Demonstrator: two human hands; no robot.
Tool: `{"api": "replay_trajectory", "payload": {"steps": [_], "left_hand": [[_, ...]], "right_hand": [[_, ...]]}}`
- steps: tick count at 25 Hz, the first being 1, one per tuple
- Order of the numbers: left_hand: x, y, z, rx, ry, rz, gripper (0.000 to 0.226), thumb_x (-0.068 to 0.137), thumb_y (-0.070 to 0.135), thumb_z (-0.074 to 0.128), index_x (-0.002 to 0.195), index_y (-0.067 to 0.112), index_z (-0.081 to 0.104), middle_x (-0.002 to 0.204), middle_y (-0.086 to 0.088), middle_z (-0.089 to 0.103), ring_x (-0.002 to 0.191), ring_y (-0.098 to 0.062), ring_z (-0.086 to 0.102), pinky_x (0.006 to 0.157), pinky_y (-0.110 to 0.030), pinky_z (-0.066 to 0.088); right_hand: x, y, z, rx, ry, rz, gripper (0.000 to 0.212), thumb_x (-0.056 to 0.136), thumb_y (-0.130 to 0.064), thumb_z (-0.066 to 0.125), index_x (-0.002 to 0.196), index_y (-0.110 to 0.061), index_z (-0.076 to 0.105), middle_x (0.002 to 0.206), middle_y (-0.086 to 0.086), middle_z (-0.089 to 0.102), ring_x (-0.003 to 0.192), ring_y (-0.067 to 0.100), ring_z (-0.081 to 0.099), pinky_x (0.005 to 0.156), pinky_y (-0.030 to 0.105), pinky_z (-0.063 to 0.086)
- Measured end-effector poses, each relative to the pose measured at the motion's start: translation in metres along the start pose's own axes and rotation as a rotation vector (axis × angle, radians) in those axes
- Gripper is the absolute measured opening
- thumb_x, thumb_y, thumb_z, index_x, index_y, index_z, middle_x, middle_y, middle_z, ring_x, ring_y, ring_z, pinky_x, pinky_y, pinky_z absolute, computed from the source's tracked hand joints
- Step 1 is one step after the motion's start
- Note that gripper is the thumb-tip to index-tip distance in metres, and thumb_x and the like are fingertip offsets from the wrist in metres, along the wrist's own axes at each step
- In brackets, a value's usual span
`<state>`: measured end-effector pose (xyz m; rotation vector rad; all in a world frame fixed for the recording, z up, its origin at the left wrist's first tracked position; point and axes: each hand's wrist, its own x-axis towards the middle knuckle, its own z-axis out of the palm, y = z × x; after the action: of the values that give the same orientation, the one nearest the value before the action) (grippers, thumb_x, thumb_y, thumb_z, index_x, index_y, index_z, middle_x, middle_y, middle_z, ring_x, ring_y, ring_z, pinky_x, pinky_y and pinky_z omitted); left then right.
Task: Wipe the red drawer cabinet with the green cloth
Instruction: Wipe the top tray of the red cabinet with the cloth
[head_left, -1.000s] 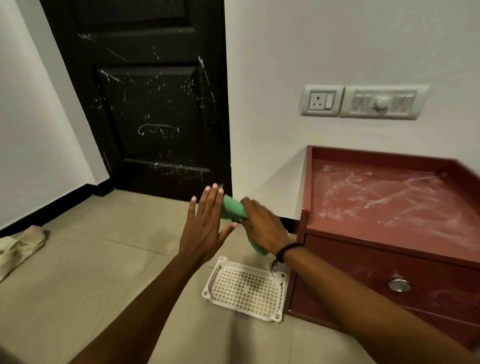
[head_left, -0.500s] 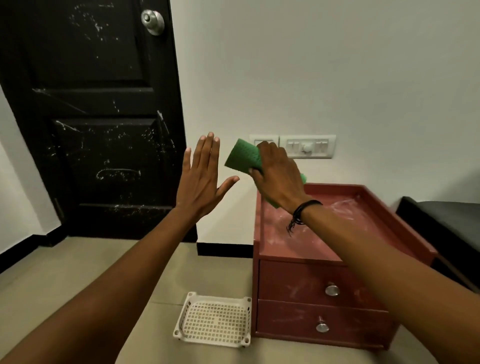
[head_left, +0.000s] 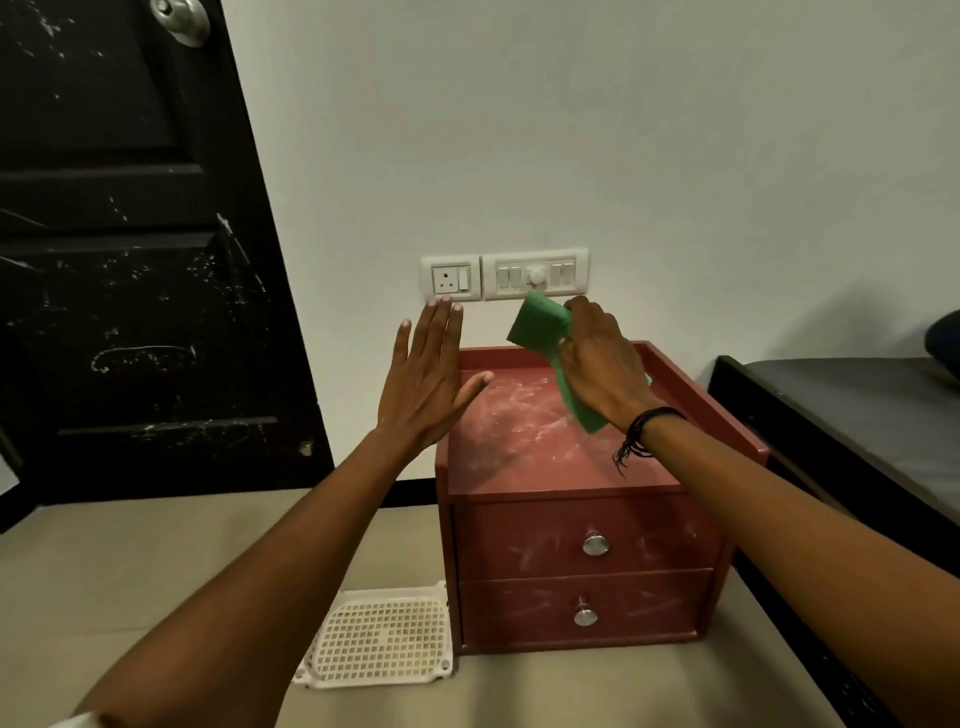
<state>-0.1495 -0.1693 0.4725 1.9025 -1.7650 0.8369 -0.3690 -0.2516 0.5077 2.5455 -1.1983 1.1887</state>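
Observation:
The red drawer cabinet (head_left: 582, 525) stands on the floor against the white wall, with two drawers, round metal knobs and white smears across its rimmed top. My right hand (head_left: 602, 364) hovers above the top's back right part, shut on the folded green cloth (head_left: 540, 327), whose ends stick out above and below the hand. My left hand (head_left: 428, 374) is held flat with fingers spread, above the cabinet's left back corner, holding nothing.
A white perforated plastic basket (head_left: 382, 639) lies on the floor against the cabinet's lower left. A black door (head_left: 130, 260) fills the left. A socket and switch panel (head_left: 504, 275) sits on the wall behind the hands. A dark bed (head_left: 841, 415) stands right.
The view has risen and swung right, centring the cabinet. My right hand has carried the green cloth from over the floor to above the cabinet's top. My left hand followed, still flat and spread.

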Motion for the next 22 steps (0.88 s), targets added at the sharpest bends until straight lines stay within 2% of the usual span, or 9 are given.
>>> {"api": "replay_trajectory", "payload": {"steps": [5, 9, 11, 15, 20, 22], "left_hand": [[-0.014, 0.006, 0.037, -0.014, -0.088, -0.032, 0.085, 0.098, 0.065, 0.022, 0.159, 0.009, 0.003, 0.168, -0.011, 0.005, 0.155, -0.023, 0.0, 0.125, -0.047, 0.006], [-0.024, 0.0, 0.062, -0.059, -0.138, -0.064, 0.072, 0.102, 0.048, 0.028, 0.158, 0.007, 0.009, 0.167, -0.013, 0.009, 0.155, -0.025, 0.005, 0.125, -0.049, 0.01], [-0.028, -0.006, 0.071, -0.089, -0.152, -0.088, 0.066, 0.104, 0.036, 0.036, 0.158, 0.007, 0.01, 0.167, -0.013, 0.01, 0.155, -0.026, 0.005, 0.125, -0.049, 0.01], [-0.029, -0.013, 0.089, -0.145, -0.203, -0.199, 0.063, 0.103, 0.026, 0.035, 0.158, 0.006, 0.01, 0.167, -0.015, 0.012, 0.155, -0.027, 0.005, 0.123, -0.039, 0.001], [-0.026, -0.016, 0.095, -0.214, -0.286, -0.286, 0.064, 0.101, 0.024, 0.037, 0.157, 0.004, 0.013, 0.165, -0.018, 0.017, 0.154, -0.03, 0.013, 0.125, -0.043, 0.014], [-0.024, -0.017, 0.096, -0.237, -0.333, -0.286, 0.062, 0.101, 0.022, 0.038, 0.156, 0.004, 0.016, 0.164, -0.017, 0.02, 0.152, -0.03, 0.017, 0.123, -0.042, 0.018]], "right_hand": [[-0.02, 0.033, 0.015, 0.067, 0.007, 0.09, 0.031, 0.091, -0.011, 0.056, 0.12, -0.013, 0.047, 0.108, 0.012, 0.065, 0.089, 0.032, 0.062, 0.062, 0.042, 0.053], [-0.023, 0.039, 0.046, 0.06, -0.004, 0.09, 0.031, 0.085, -0.009, 0.061, 0.114, -0.018, 0.055, 0.105, 0.005, 0.068, 0.09, 0.028, 0.064, 0.062, 0.036, 0.05], [-0.02, 0.035, 0.064, 0.049, -0.034, 0.045, 0.034, 0.084, -0.007, 0.06, 0.115, -0.019, 0.056, 0.104, 0.004, 0.064, 0.093, 0.027, 0.061, 0.062, 0.035, 0.048], [-0.016, 0.025, 0.102, 0.029, -0.066, -0.044, 0.038, 0.083, -0.003, 0.06, 0.117, -0.019, 0.06, 0.101, 0.001, 0.06, 0.091, 0.024, 0.055, 0.06, 0.036, 0.048], [-0.015, 0.023, 0.129, -0.059, -0.135, -0.168, 0.03, 0.08, -0.007, 0.069, 0.109, -0.012, 0.065, 0.094, 0.007, 0.062, 0.083, 0.026, 0.057, 0.059, 0.033, 0.039], [-0.013, 0.022, 0.135, -0.102, -0.148, -0.23, 0.023, 0.082, -0.014, 0.064, 0.106, -0.011, 0.065, 0.094, 0.008, 0.061, 0.083, 0.027, 0.056, 0.06, 0.034, 0.039]]}}
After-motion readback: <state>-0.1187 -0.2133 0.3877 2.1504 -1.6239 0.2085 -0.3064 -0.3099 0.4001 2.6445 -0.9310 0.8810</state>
